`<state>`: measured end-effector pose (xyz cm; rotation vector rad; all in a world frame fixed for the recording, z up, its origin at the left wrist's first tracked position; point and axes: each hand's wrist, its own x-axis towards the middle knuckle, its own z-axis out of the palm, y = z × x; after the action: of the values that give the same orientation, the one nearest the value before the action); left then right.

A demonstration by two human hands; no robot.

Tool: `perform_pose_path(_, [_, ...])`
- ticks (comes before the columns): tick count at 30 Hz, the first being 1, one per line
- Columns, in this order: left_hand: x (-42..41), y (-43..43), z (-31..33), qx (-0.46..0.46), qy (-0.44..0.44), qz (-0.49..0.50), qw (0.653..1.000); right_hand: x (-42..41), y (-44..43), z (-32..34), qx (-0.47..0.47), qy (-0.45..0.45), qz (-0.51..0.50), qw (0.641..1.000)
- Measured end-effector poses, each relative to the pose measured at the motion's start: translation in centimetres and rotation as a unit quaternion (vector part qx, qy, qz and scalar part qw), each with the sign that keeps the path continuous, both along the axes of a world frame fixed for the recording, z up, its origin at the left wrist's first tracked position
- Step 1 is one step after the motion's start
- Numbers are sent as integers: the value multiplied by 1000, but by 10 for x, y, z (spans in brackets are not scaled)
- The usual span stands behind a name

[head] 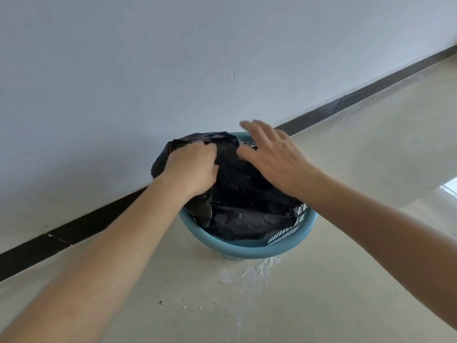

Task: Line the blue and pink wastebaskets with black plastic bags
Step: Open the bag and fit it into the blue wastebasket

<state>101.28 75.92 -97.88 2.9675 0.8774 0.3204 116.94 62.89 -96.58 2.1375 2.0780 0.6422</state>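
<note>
A blue wastebasket [237,250] with slotted walls stands on the floor against the wall. A crumpled black plastic bag [247,214] fills its mouth and rises above the far left rim. My left hand [193,167] is shut on the bag's upper left edge, fingers curled into the plastic. My right hand [274,154] hovers over the far right part of the basket with its fingers spread, the thumb close to the bag; I cannot tell if it touches. The near and right rim are bare. No pink wastebasket is in view.
A white wall [148,70] with a black skirting strip [346,100] runs diagonally behind the basket. The floor is pale tile, with a white powdery smear [247,273] just in front of the basket.
</note>
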Motion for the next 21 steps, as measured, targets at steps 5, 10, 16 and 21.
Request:
perform_pose_path(5, [-1, 17, -14, 30, 88, 83, 992, 18, 2, -11, -66, -40, -102, 992])
perform_pose_path(10, [12, 36, -21, -56, 12, 71, 996, 45, 6, -9, -5, 117, -190, 975])
perform_pose_path(16, [21, 50, -38, -43, 30, 48, 997, 69, 24, -28, -36, 298, -298, 906])
perform_pose_path(21, [24, 66, -44, -221, 40, 66, 972, 81, 24, -41, -55, 439, -329, 835])
